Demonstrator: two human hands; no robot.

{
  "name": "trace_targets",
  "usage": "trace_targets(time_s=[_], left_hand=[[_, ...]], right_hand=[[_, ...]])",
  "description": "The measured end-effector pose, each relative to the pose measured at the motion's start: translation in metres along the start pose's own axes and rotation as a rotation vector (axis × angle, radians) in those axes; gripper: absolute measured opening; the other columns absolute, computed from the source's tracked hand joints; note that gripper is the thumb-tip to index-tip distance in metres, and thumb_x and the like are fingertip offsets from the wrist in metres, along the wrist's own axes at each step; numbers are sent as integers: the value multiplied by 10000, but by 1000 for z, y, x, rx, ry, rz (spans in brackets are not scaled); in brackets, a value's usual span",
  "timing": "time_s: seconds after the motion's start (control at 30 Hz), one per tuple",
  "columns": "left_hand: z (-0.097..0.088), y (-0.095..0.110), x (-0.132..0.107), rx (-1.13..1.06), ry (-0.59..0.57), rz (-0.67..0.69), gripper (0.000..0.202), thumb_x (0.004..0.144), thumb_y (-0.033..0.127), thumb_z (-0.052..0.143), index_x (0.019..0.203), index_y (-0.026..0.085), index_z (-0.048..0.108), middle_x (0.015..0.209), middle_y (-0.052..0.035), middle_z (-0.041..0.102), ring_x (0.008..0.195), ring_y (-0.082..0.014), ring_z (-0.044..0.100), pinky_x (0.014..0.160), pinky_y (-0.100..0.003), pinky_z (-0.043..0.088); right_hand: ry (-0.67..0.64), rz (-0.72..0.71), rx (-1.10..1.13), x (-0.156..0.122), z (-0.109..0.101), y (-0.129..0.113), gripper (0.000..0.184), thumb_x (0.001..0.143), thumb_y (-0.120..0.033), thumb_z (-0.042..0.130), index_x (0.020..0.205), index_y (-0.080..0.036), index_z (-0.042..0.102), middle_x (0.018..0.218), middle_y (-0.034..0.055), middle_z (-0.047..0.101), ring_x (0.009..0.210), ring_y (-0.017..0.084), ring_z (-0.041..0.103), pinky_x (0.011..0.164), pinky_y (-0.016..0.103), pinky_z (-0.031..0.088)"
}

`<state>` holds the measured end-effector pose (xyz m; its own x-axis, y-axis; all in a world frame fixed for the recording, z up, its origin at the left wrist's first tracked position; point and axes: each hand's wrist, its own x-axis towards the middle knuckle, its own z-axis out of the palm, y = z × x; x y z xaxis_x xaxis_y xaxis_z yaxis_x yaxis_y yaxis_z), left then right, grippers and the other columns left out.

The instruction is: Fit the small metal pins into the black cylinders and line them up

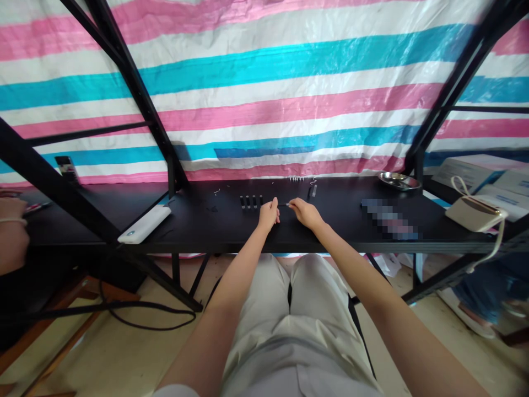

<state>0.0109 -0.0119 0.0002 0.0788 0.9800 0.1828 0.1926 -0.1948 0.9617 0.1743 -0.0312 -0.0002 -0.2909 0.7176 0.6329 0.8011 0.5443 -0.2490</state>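
My left hand [269,214] is closed, its fingers curled near the table's front half. Facing it, my right hand [305,212] pinches one end of a thin dark stick-like piece [284,205]. The piece spans the small gap between the hands, and its other end goes into my left fingers. What kind of piece it is I cannot make out. Just left of my left hand stands a row of several small black-and-grey tubes [248,202]. Beyond my right hand lie a clear tube [314,191] and a small dark piece [309,191].
Tiny white pieces [296,179] line the back of the black table [206,231]. A white box-like device [144,224] lies left; a metal dish [399,181] and a cream bag [475,213] are right. Black frame posts [144,105] flank me. Another person's arm [12,234] shows far left.
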Motion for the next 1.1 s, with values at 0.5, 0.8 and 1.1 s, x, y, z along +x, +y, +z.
trace_targets(time_s=[0.5, 0.8, 1.1], left_hand=[[0, -4, 2, -11, 25, 12, 459, 861, 534, 339, 604, 165, 429, 469, 34, 456, 310, -55, 438, 323, -169, 283], [-1, 1, -1, 28, 18, 67, 372, 866, 471, 373, 677, 157, 444, 550, 49, 476, 313, -28, 418, 351, -158, 316], [-3, -5, 0, 92, 51, 146, 133, 820, 220, 465, 938, 171, 502, 668, 50, 552, 335, -21, 419, 387, -166, 355]], right_hand=[[-1, -46, -73, -2, -4, -6, 268, 927, -335, 350, 1071, -197, 530, 1003, 63, 612, 802, 147, 593, 613, 223, 407], [-1, -27, -181, -1, -1, -5, 254, 925, -315, 346, 1013, -208, 559, 961, 66, 588, 789, 158, 557, 570, 239, 372], [129, 93, -226, 0, 1, 6, 248, 901, -226, 344, 947, -160, 578, 881, 112, 553, 780, 206, 516, 671, 310, 403]])
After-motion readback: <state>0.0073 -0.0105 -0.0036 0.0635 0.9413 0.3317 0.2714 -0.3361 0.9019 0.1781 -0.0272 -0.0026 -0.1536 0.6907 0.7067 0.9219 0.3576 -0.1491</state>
